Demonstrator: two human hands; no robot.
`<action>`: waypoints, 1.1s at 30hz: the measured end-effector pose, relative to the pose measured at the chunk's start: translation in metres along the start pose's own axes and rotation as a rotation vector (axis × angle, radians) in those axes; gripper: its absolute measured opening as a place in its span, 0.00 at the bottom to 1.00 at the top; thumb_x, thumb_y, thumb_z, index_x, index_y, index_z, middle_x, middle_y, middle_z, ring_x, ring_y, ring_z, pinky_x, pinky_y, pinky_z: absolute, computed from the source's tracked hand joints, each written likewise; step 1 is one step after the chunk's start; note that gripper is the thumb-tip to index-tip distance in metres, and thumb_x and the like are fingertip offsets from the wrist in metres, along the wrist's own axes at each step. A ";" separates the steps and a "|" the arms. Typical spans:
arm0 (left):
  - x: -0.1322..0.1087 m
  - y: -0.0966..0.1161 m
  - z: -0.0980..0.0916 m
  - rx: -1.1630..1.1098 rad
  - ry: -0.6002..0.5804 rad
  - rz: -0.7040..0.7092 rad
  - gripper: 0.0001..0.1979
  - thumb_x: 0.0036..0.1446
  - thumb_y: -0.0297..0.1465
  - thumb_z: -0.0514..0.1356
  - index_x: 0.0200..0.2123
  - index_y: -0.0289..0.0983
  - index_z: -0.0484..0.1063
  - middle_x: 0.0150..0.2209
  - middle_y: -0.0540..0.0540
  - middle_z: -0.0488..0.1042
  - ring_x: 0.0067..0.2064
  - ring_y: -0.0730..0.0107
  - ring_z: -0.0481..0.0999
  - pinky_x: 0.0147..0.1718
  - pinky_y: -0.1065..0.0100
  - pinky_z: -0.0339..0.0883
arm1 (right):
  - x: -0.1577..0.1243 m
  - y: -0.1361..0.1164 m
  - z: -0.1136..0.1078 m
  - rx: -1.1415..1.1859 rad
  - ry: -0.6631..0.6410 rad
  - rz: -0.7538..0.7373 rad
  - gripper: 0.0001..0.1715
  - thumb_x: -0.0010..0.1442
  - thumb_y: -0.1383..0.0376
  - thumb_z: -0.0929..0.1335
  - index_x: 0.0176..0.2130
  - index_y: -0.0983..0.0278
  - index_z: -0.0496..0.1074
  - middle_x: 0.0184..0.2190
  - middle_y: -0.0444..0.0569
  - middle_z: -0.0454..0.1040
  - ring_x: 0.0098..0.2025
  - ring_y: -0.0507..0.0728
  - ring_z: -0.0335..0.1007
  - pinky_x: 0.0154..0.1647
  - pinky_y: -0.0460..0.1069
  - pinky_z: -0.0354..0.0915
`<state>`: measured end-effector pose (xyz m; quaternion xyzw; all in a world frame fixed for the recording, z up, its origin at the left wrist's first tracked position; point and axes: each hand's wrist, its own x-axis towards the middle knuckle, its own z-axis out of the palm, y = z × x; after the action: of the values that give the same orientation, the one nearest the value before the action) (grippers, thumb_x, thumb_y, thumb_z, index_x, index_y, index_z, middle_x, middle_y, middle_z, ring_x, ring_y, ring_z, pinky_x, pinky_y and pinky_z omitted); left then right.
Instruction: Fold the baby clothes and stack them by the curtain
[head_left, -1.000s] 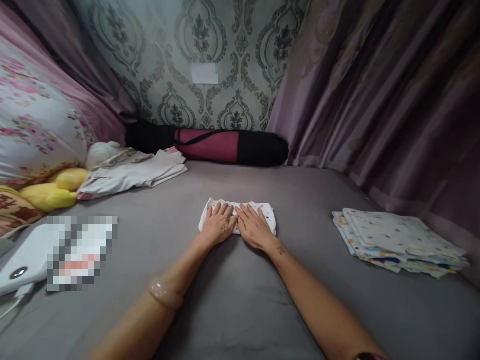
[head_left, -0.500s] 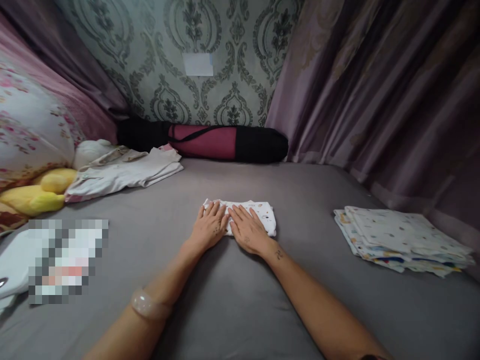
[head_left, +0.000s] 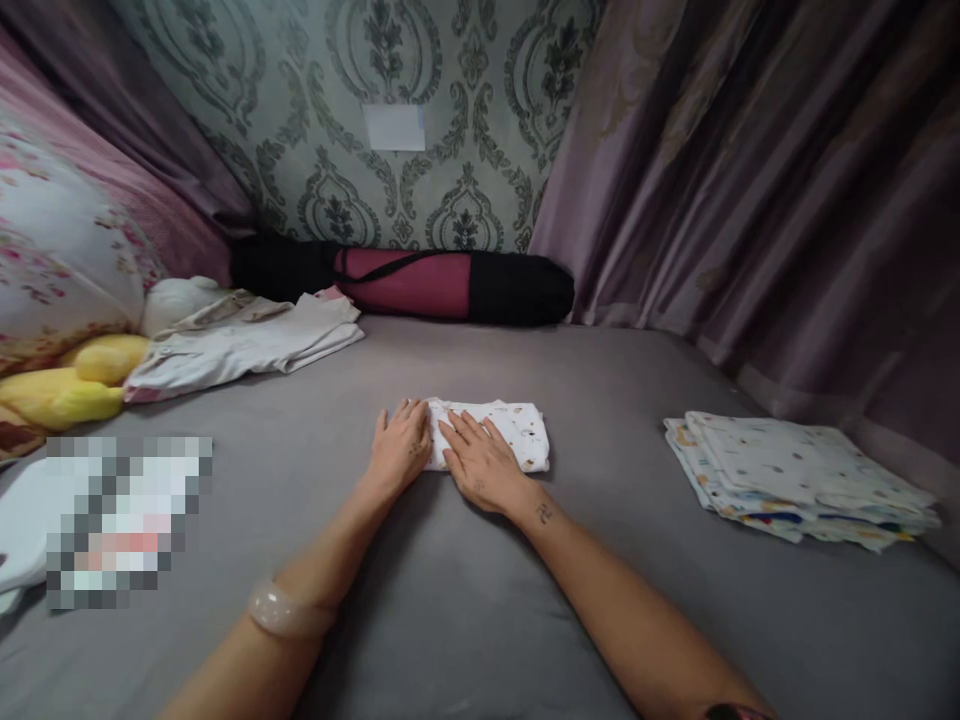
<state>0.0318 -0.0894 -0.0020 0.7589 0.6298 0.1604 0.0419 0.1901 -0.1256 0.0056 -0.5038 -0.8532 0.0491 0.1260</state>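
A small folded white cloth with tiny coloured spots (head_left: 514,432) lies in the middle of the grey bed sheet (head_left: 480,600). My left hand (head_left: 401,448) rests at the cloth's left end, fingers stretched and close together. My right hand (head_left: 480,462) lies flat on the cloth's near left part, fingers spread. Both hands press down and hold nothing. A pale bangle (head_left: 289,610) sits on my left forearm.
A stack of folded printed cloths (head_left: 799,478) lies at the right near the purple curtain (head_left: 787,200). A black and maroon roll bag (head_left: 420,282) lies along the wall. White garments (head_left: 247,338), a yellow soft toy (head_left: 71,385) and a floral pillow (head_left: 60,260) sit at the left.
Both hands have slid left along the cloth, the left hand now at its end. More of the cloth's right part shows. The view has shifted slightly.
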 end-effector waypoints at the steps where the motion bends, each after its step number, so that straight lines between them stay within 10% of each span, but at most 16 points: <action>1: 0.000 0.000 0.000 0.005 0.008 0.003 0.20 0.65 0.29 0.45 0.58 0.38 0.64 0.62 0.39 0.66 0.66 0.58 0.59 0.64 0.47 0.46 | 0.000 0.000 0.000 0.001 0.000 0.002 0.30 0.70 0.58 0.52 0.67 0.63 0.55 0.69 0.50 0.51 0.70 0.58 0.42 0.69 0.59 0.42; 33: -0.011 0.017 0.000 0.039 0.027 0.272 0.22 0.68 0.39 0.45 0.58 0.39 0.66 0.59 0.40 0.69 0.63 0.57 0.64 0.64 0.47 0.47 | -0.001 0.025 -0.005 0.006 -0.037 0.257 0.34 0.70 0.57 0.51 0.66 0.72 0.54 0.68 0.57 0.51 0.71 0.61 0.39 0.69 0.60 0.36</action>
<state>0.0466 -0.1033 0.0003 0.8358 0.5244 0.1626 -0.0035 0.2130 -0.1148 0.0054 -0.6078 -0.7834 0.0767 0.1046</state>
